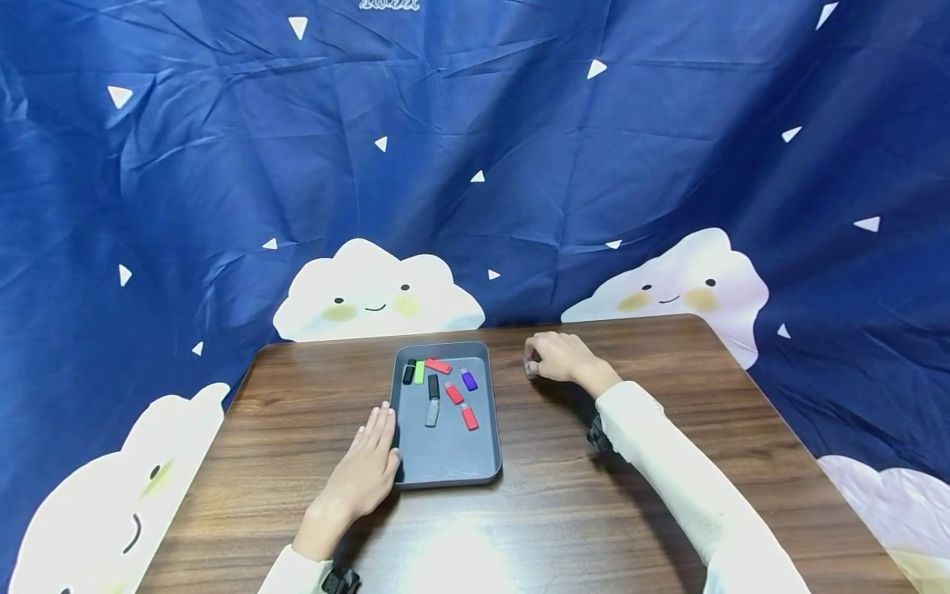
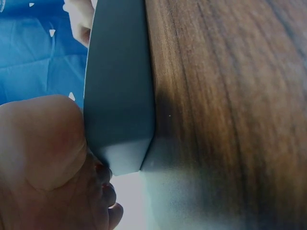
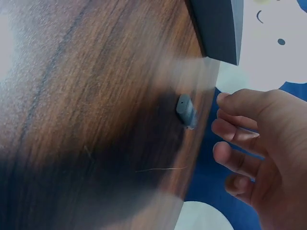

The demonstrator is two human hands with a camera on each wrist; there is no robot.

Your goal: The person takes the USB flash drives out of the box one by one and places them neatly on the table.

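A dark grey tray (image 1: 449,462) lies in the middle of a wooden table (image 1: 594,511). In it are several small stick-shaped pieces: a black one (image 1: 409,372), a green one (image 1: 419,372), a purple one (image 1: 469,379), three red ones (image 1: 453,393) and a black-and-grey one (image 1: 433,401). My left hand (image 1: 371,466) lies flat on the table, its fingers straight against the tray's left wall (image 2: 120,96). Right of the tray, my right hand (image 1: 560,356) hovers with loosely curled fingers (image 3: 230,100) beside a small grey piece (image 3: 186,111) that lies on the table; a small gap separates them.
A blue cloth backdrop (image 1: 475,165) with white clouds hangs right behind the table's far edge. The tray's corner (image 3: 218,24) is close to the grey piece (image 1: 530,369). Bare wood stretches on both sides of the tray and towards me.
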